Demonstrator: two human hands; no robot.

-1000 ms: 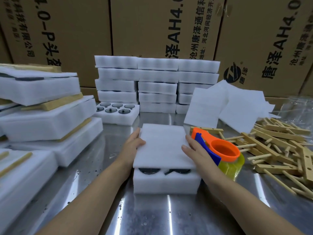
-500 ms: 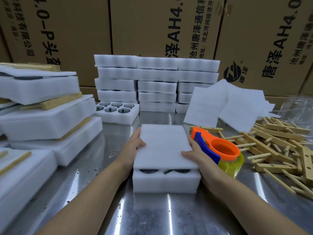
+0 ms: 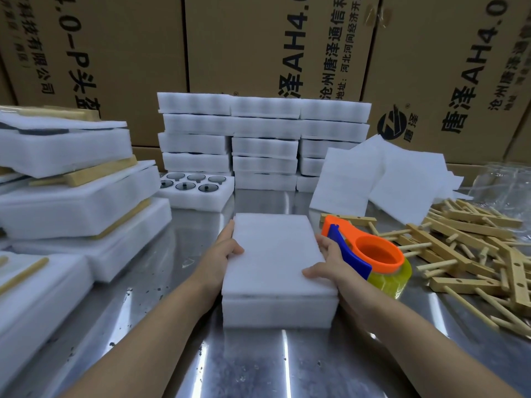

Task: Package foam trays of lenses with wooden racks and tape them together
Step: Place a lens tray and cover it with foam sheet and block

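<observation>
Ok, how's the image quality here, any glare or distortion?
Head view: bright glare streaks on the steel table in front of the foam tray; wide-angle distortion bows the cardboard boxes toward the edges; the foam sheet on the tray looks washed out, with little texture.

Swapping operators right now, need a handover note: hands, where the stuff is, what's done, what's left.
Left hand holds the foam sheet by its left edge, thumb on top; right hand holds its right edge.
The sheet lies flat on the foam tray straight ahead; the tape dispenser sits just right of it, the loose wooden racks further right.
Done: tray covered.
Left: add a rack, tape the pack; an uncovered tray of lenses waits behind, to the left.
</observation>
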